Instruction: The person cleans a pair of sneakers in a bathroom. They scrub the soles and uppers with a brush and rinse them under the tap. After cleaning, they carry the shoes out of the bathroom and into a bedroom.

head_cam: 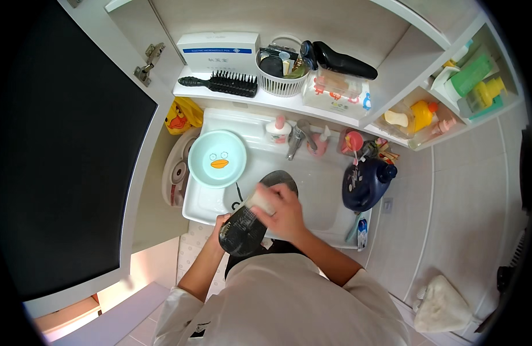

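A dark slipper or sandal [244, 231] is held over the near edge of the white sink [324, 194], its textured face up. My left hand [220, 227] grips its lower left side, with the fingers partly hidden under it. My right hand [283, 209] is closed around a pale block, perhaps a brush or a bar of soap [262, 202], against the middle of the footwear; both are blurred. The metal faucet [297, 138] stands beyond my hands. A light blue basin [217, 166] with a duck-like face rests on the sink's left part.
A dark blue bottle [363, 186] lies at the sink's right side, near a toothpaste tube [362, 233]. Pump bottles [278, 129] flank the faucet. A shelf [283, 103] with a hairbrush [225, 83] overhangs the back. The mirrored cabinet door [138, 173] stands open at left.
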A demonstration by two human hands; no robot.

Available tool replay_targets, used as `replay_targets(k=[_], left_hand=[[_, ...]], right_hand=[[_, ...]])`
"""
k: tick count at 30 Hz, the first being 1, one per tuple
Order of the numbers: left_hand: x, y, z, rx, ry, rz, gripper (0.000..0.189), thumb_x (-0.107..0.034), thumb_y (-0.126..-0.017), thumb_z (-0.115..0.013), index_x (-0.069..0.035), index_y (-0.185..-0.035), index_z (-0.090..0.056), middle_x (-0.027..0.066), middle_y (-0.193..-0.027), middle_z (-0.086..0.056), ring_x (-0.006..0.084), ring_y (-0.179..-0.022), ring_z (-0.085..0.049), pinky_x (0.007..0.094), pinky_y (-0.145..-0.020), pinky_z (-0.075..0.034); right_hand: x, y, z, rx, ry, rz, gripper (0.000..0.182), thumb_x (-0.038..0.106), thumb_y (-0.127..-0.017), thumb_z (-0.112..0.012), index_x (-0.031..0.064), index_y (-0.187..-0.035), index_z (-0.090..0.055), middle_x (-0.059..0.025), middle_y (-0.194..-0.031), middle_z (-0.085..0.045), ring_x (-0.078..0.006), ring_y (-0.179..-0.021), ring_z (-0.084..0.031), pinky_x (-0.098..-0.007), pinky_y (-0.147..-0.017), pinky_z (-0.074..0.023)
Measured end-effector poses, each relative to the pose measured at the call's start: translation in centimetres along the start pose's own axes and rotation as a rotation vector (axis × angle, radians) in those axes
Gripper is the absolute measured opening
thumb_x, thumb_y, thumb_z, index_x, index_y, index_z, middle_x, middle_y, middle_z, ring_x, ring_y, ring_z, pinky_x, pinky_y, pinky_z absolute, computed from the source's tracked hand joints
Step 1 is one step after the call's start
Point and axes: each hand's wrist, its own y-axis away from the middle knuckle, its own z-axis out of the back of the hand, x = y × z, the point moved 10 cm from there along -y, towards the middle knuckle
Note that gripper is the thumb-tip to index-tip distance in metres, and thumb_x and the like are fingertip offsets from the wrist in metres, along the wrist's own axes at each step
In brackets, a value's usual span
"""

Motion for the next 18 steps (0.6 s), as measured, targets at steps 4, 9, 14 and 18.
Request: replay_targets(k=[4,9,14,18], left_hand=[[-1.2,0.5,-1.3,0.057,-0.057,-0.020,0.050,-0.036,-0.083,-0.058,0.008,-0.105,-0.068,0.0217,-0.101,-0.071,0.0332,-0.085,-0.072,0.0443,-0.081,-0.059],[-0.9,0.0,0.3,0.175,-0.065,0.007,0.052,-0.036,-0.080,-0.064,0.010,-0.104,-0.067,0.0215,-0.102,-0.071,0.0350,-0.085,-0.071,0.0445,-0.082,-0.059],[-2.0,0.5,1.9,0.110,-0.029,-0.131,0.055,-0.030,-0.079,-0.066,0.010,-0.116,-0.062,0.0243,-0.109,-0.068,0.0361,-0.092,-0.070,0.0466,-0.087,-0.057],[-2.9,1.5,0.0,0.178,0.116,-0.172,0.060,-0.034,-0.083,-0.057,0.011,-0.123,-0.057,0.0269,-0.115,-0.066,0.0376,-0.100,-0.067,0.0490,-0.093,-0.054]], right_hand=[[-2.9,-2.2,1.3,-0.048,0.100,-0.013,0.049,0.032,-0.077,-0.079,0.0147,-0.121,-0.068,-0.0097,-0.094,-0.060,-0.0297,-0.081,-0.061,-0.0414,-0.070,-0.0497],[-10.9,-2.3,0.6,-0.073,0.104,-0.228,0.049,0.032,-0.076,-0.080,0.0136,-0.121,-0.068,-0.0091,-0.094,-0.059,-0.0293,-0.080,-0.061,-0.0403,-0.070,-0.0499],[-2.0,-2.0,0.0,-0.040,0.068,0.004,0.050,0.034,-0.077,-0.079,0.0139,-0.122,-0.068,-0.0086,-0.097,-0.059,-0.0280,-0.085,-0.060,-0.0415,-0.079,-0.0489],[-11.5,-2.1,1.7,-0.042,0.114,-0.267,0.051,0.037,-0.079,-0.076,0.0151,-0.124,-0.066,-0.0106,-0.099,-0.059,-0.0296,-0.088,-0.061,-0.0415,-0.080,-0.0495]])
